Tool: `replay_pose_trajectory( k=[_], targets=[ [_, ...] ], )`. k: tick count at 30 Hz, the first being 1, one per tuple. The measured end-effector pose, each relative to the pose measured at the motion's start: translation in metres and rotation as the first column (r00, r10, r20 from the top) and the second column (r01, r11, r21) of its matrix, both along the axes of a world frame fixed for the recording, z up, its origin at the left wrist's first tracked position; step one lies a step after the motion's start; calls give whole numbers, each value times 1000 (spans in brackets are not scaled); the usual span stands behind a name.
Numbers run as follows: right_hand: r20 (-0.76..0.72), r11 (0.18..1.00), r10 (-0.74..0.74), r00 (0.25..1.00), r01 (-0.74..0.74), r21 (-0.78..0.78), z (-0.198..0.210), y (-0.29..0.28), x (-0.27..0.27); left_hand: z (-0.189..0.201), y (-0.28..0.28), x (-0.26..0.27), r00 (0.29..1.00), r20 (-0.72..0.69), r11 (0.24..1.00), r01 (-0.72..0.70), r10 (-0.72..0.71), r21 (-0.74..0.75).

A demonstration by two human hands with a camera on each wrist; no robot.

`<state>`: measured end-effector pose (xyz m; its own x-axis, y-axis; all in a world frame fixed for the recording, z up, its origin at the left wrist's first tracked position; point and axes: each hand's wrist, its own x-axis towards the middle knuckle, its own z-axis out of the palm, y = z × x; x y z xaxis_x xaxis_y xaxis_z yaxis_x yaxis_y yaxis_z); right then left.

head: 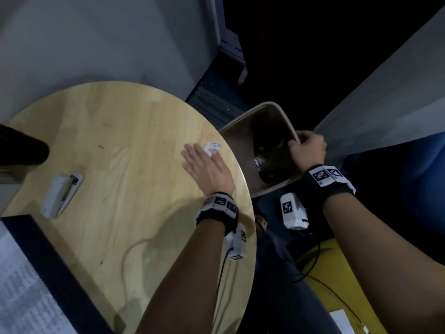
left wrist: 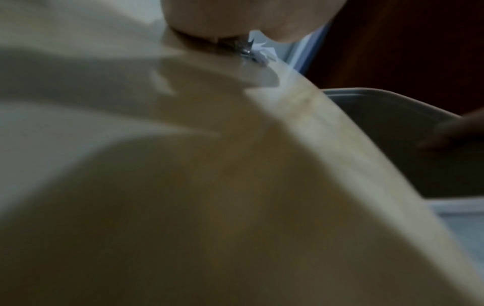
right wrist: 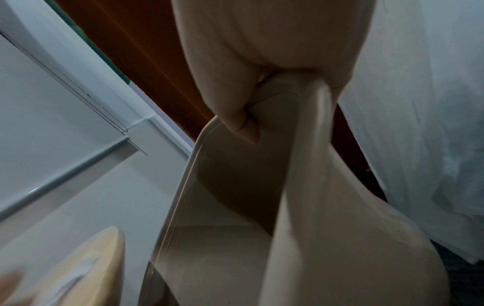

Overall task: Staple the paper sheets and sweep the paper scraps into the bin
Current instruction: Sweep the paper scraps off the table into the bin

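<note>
My left hand (head: 203,162) lies flat on the round wooden table (head: 115,141) with straight fingers, its far edge against a small heap of white paper scraps (head: 213,147) near the table's right rim. The left wrist view shows the scraps (left wrist: 259,52) just past the palm. My right hand (head: 307,147) grips the far rim of a beige bin (head: 238,138) held tilted beside the table edge; thumb and fingers (right wrist: 243,126) pinch the bin rim (right wrist: 296,97). Some scraps (head: 259,162) lie inside the bin. A white stapler (head: 61,195) rests on the table at left.
Printed paper sheets (head: 26,292) lie on a dark board (head: 55,266) at the near left. A dark object (head: 21,148) juts in over the table's left edge. White fabric (head: 385,92) hangs right of the bin. A cable (head: 320,273) trails below.
</note>
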<state>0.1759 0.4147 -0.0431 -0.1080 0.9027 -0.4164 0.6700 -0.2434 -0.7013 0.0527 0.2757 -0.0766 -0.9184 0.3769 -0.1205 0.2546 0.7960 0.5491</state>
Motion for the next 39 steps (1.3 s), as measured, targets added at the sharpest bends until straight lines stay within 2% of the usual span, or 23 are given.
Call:
replay_pose_trajectory(
  k=[5,8,10,12,15,17,19,22,25,27,29,31,32,33,34,36,37,39],
  targets=[
    [10,1000,15,1000,-15,-2,1,-4,3,2,36,45,965,74,967,249,-252,52],
    [9,1000,21,1000,-21,7,0,-3,7,9,43,68,871,100,864,453,-482,221],
    [9,1000,15,1000,-15,13,1,0,11,16,37,69,831,44,803,520,-554,290],
    [11,1000,-2,1000,2,14,3,1,14,20,22,47,884,1,844,446,-468,297],
    [0,999,-25,1000,25,29,7,0,15,13,-11,-15,979,-73,967,198,-188,161],
    [-8,998,-41,999,41,41,9,-1,14,9,-33,-54,995,-101,999,30,-26,42],
    [-13,998,-54,998,54,45,11,-3,13,7,-49,-77,996,-66,998,-57,55,-18],
    [-17,997,-52,999,53,55,16,-8,12,2,-52,-78,999,-30,982,9,-15,-187],
    [-28,998,-41,999,42,55,19,-15,14,-1,-30,-45,980,-6,944,188,-197,-270],
    [-26,998,-37,999,38,50,21,-18,17,1,-8,-12,925,9,887,369,-381,-277],
    [-24,998,-39,999,40,50,23,-20,20,6,10,26,822,36,800,563,-569,-208],
    [-25,997,-48,999,50,60,24,-22,24,14,21,57,688,137,696,718,-713,9],
    [-27,996,-52,998,53,66,25,-22,27,19,24,68,631,154,648,749,-761,136],
    [-28,996,-56,998,58,68,25,-22,30,23,23,74,611,123,621,746,-782,241],
    [-26,995,-63,998,65,70,26,-22,33,25,21,76,638,73,623,711,-767,327],
    [-21,994,-81,996,83,74,27,-22,39,30,11,66,794,86,733,507,-602,453],
    [-21,993,-92,996,93,74,28,-23,42,35,3,58,856,143,796,383,-496,470],
    [-21,990,-117,993,118,77,29,-26,46,42,-17,37,923,229,881,188,-310,434]
  ],
)
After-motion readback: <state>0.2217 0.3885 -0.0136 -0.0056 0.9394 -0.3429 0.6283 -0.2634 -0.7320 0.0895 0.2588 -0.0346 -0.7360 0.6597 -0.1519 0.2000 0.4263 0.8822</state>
